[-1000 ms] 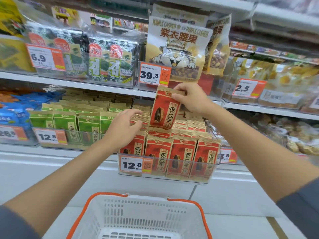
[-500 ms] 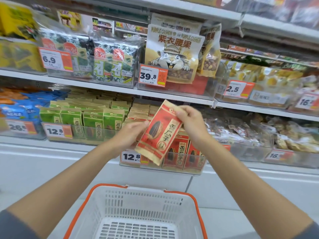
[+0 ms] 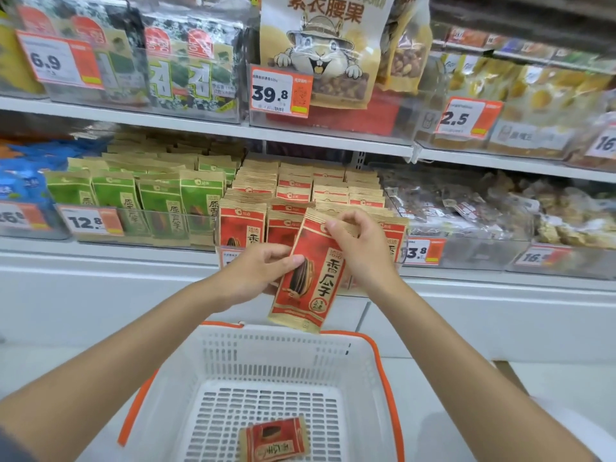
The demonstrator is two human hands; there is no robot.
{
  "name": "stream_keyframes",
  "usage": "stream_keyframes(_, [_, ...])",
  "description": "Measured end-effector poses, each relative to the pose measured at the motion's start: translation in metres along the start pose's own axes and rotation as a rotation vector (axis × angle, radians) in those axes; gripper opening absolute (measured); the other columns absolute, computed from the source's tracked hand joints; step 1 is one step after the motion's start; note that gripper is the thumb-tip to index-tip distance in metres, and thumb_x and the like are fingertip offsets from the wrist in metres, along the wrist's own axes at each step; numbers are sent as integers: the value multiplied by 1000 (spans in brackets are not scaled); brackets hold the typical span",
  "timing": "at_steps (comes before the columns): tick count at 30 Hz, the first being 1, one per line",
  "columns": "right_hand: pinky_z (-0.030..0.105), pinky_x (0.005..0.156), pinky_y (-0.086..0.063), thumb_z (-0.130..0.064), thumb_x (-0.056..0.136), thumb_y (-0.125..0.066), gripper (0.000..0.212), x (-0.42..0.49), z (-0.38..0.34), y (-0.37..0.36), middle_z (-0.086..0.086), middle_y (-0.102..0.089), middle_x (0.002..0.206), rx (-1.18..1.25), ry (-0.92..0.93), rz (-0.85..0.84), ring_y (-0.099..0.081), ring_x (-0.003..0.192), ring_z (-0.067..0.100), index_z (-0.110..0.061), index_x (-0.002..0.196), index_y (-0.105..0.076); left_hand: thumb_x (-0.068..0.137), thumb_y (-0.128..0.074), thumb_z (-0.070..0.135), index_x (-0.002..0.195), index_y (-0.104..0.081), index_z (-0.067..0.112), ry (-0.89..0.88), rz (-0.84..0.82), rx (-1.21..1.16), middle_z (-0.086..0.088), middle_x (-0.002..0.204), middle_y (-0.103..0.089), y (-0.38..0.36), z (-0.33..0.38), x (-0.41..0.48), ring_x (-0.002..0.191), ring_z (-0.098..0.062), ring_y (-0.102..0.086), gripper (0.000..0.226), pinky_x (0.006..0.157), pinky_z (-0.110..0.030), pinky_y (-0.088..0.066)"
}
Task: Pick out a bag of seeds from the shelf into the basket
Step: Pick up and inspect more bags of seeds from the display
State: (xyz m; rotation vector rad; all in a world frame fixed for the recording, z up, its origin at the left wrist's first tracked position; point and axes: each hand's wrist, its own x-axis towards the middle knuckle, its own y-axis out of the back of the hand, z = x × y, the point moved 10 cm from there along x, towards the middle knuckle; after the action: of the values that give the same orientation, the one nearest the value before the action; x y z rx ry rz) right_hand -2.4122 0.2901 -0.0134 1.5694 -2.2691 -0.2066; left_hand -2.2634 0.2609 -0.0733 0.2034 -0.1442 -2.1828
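A flat, red-and-kraft bag of seeds hangs slightly tilted, its bottom edge over the 12 o'clock rim of the white slotted plastic basket. The right hand pinches its top edge and the left hand pinches its 9 o'clock side. A small red packet lies at 6 o'clock on the basket floor, with bare grid around it.

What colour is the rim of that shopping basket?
Orange: the rim runs around a white slotted basket, shown best in the head view.
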Motion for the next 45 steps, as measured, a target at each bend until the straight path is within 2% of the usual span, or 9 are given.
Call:
stream_keyframes(5, [26,51,-57,-13,107,-39,19,-5,0,6,5,-65,116,75,-15,-56,-69,70,5,-23,102,-54,102,-50,25,106,-70,12,3,25,7,-5,98,-78,3,-1,-2,88,-18,-75,24,70,-25,-59])
stream_keyframes(8, [45,70,-61,-11,108,-34,29,-6,3,10,5,-67,119,85,-25,-47,-72,77,7,-30,102,-55,102,-50,26,106,-70,11,9,32,2,-7,100,-77,4,-3,-3,90,-22,-74,26,71,-28,-60])
stream_keyframes(12, [33,80,-59,-12,103,-45,28,-8,12,10,-2,-73,101,107,-64,-22,-71,84,8,-20,128,-53,102,-51,30,107,-72,8,-5,153,-65,-7,101,-77,18,-6,-4,95,-23,-73,30,82,-34,-59])
stream_keyframes(15, [38,87,-57,-31,95,-62,57,-17,17,-9,-4,-67,109,-62,-90,-139,-67,92,9,-21,146,-40,102,-51,31,102,-73,10,-35,280,-183,-8,98,-77,33,-4,-6,91,-24,-73,30,80,-39,-60])
stream_keyframes(21, [22,76,-45,-44,75,-83,59,-40,20,-52,-26,-58,92,-305,-6,-307,-57,87,-3,-32,120,-46,102,-50,29,105,-70,9,-74,335,-271,-7,94,-78,39,4,-11,81,-21,-75,29,65,-31,-61])
stream_keyframes(28, [28,66,-55,-3,91,-67,39,-37,31,-59,9,-73,106,-144,-114,-555,-70,78,17,-17,124,-51,102,-51,31,103,-70,13,-75,382,-219,-5,94,-77,51,5,-16,82,-18,-74,26,67,-30,-62])
stream_keyframes(39, [34,73,-61,9,81,-73,58,-40,22,-53,10,-73,92,6,-116,-594,-73,81,26,-15,128,-48,100,-54,37,119,-64,22,-208,331,120,8,105,-74,48,25,-18,94,-6,-71,26,84,-39,-59])
stream_keyframes(43, [36,76,-57,3,80,-77,56,-42,8,-51,8,-71,84,29,-45,-545,-71,76,25,-17,126,-51,73,-75,56,138,-38,39,-232,187,215,21,117,-67,29,32,-21,105,6,-64,77,90,-23,-53])
stream_keyframes(45, [37,79,-56,-1,79,-79,62,-44,4,-54,8,-70,83,43,-25,-563,-70,74,22,-18,132,-52,67,-83,59,138,-42,39,-191,159,153,18,117,-69,27,28,-19,106,1,-66,85,95,-30,-53])
